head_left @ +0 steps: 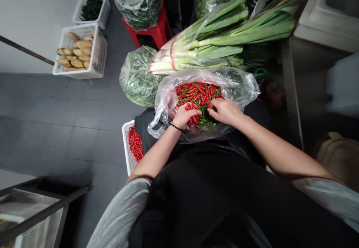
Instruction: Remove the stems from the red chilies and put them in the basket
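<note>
An opened clear plastic bag (pixel 164 102) on my lap holds many small red chilies (pixel 199 91) with green stems. Over its near left side, my left hand (pixel 183 116) is closed around a bunch of destemmed-looking red chilies (pixel 193 117), thumb stretched across them. My right hand (pixel 224 110) is at the bag's right side, fingertips pinched, with a bit of red chili showing at them. Between the two hands lies a pile of green stems (pixel 204 120). Beside my left thigh, a white basket (pixel 126 149) contains red chilies without visible stems.
Leeks (pixel 202 46) tied with a red band lie just beyond the bag. Bagged greens (pixel 140 76) stand left of them, and another bag rests on a red stool (pixel 164 24). White crates (pixel 95 65) with root vegetables and greens line the wall. A metal counter (pixel 291 91) edges the right.
</note>
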`<state>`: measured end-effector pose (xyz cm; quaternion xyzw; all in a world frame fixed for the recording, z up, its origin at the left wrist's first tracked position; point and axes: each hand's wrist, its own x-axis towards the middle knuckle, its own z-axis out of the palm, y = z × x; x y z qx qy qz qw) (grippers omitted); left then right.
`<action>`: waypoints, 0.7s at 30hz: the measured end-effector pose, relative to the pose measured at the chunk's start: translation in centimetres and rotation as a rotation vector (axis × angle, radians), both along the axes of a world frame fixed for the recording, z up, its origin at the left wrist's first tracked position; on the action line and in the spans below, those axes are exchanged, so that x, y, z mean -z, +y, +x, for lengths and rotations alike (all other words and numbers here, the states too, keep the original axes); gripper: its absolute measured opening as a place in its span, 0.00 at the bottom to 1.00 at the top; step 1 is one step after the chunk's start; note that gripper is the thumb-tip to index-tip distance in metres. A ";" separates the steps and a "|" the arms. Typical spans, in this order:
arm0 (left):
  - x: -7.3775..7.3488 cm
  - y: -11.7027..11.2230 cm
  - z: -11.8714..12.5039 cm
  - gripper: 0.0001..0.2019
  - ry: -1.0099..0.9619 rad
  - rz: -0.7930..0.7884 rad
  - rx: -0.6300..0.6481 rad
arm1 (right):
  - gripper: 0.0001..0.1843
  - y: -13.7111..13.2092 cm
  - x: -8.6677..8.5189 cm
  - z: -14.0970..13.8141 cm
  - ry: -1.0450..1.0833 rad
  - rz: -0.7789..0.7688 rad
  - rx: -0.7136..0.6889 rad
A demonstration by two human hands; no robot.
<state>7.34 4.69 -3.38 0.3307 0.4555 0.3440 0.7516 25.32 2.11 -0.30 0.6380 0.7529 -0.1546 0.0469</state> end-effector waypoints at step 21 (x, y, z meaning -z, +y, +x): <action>-1.2 -1.1 1.0 0.17 -0.017 0.051 -0.266 | 0.23 -2.8 0.5 -1.7 0.935 -0.393 0.202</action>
